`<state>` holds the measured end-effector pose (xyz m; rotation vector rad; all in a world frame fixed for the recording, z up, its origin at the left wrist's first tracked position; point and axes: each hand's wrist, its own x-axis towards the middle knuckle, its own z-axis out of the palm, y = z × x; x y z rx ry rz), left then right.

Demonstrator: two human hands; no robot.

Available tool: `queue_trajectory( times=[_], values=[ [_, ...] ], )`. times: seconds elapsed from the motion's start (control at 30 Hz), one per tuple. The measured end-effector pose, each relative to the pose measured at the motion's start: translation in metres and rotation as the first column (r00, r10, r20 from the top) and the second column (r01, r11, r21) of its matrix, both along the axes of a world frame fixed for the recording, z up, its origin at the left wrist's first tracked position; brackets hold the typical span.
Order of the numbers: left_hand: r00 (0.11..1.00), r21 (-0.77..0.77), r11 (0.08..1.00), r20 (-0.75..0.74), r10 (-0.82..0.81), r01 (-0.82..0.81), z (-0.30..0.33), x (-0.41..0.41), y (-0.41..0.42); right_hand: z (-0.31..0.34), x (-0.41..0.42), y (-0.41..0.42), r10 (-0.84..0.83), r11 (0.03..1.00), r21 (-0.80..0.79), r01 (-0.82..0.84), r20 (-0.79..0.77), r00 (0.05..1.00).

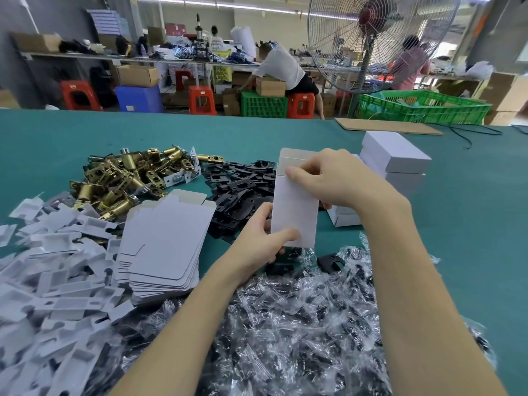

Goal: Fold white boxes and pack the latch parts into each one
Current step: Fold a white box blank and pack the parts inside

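White box [294,212] is held upright above the green table [457,224], between the pile of black plates [243,187] and the heap of clear screw bags [285,324]. Its lower end is pinched by the left hand [257,238], thumb laid across the front panel near the bottom edge. Its upper end is gripped by the right hand [337,178], thumb pressed at the crease below the raised top flap, fingers curled behind. The flap is seen standing open, grey inner face showing. Step in hand is judged to be the forming or closing of one box; whether parts are already inside cannot be told, as the interior is hidden. If empty, a brass latch [120,178], a black plate and a screw bag would be needed next; if filled, the flap would have to be tucked down squarely into the mouth. A stack of flat blanks [168,241] lies just left of the box, white card inserts [57,281] further left. Finished boxes [397,155] are stacked behind the right hand.
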<state>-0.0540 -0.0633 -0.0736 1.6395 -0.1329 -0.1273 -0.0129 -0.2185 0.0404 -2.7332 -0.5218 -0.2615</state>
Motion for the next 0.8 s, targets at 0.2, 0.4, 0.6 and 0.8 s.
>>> queue_trajectory(
  times=[0.2,0.4,0.6,0.8],
  values=[
    [1.000,0.010,1.000,0.007,-0.004,0.004,-0.0024,0.0007,0.0009,-0.0025,0.0012,0.0008,-0.026,0.999,-0.030,0.022,-0.123,0.992],
    [1.000,0.026,1.000,0.021,-0.013,0.013,-0.0034,0.0008,0.0018,-0.0023,0.0001,0.0021,-0.087,0.996,-0.056,0.076,-0.233,0.969],
    [1.000,0.005,1.000,0.008,-0.001,0.001,-0.0018,0.0007,0.0013,0.0017,-0.0027,0.0024,-0.126,0.991,-0.066,0.116,-0.168,0.978],
    [0.995,-0.068,0.993,-0.017,0.095,-0.096,-0.0023,0.0050,0.0016,0.0073,-0.0041,0.0050,-0.092,0.983,0.173,0.064,0.162,0.982]
  ],
)
